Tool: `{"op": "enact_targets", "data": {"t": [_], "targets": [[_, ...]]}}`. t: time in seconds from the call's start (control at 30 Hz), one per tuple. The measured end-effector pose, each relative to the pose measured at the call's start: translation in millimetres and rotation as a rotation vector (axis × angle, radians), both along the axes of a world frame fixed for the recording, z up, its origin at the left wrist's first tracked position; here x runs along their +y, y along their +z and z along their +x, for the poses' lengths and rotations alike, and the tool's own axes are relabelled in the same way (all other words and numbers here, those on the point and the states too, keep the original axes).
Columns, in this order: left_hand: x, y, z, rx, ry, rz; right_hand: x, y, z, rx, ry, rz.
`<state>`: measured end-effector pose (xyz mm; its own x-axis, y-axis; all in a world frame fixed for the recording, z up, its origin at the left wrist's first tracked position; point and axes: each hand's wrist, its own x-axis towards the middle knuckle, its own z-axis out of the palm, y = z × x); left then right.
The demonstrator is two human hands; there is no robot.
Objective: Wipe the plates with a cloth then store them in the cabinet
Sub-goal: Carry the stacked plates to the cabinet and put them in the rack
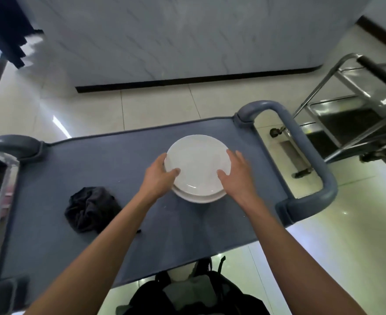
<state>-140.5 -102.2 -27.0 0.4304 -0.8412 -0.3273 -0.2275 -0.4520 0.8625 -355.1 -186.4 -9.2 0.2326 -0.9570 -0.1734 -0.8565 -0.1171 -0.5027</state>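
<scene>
Head view: your grey cart worktop carries the stacked white plates toward 1 o'clock. Dark cloth lies at 9 o'clock. Your left hand grips the top plate's rim; your right hand rests flat on it, fingers straight.

the white plates look like glazed ceramic, smooth and glossy with a bright highlight along the near rim. the grey cart top is matt plastic with a fine texture, its handle on the right a bit smoother. the dark cloth to the left is soft, crumpled fabric, no shine. far right, a trolley in shiny bare metal. floor tiles are polished and reflective.
</scene>
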Motion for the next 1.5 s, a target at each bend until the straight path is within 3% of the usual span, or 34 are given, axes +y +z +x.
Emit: {"op": "enact_targets", "data": {"t": [0.4, 0.83, 1.17, 1.5], "targets": [[-12.2, -3.3, -17.0, -0.013, 0.105, 0.08, -16.1, -10.3, -6.6, -0.284, -0.036, 0.187], [-17.5, -1.3, -30.7, -0.055, 0.176, 0.082, -19.6, -22.7, -0.5, -0.346, -0.089, 0.185], [-16.6, -5.4, -42.7, -0.197, 0.174, 0.078, -15.4, -26.3, 0.5, -0.474, -0.123, 0.248], [-8.1, -6.1, -46.3, -0.153, 0.173, 0.002, -7.2, -24.0, 2.1, -0.58, -0.214, 0.241]]}}
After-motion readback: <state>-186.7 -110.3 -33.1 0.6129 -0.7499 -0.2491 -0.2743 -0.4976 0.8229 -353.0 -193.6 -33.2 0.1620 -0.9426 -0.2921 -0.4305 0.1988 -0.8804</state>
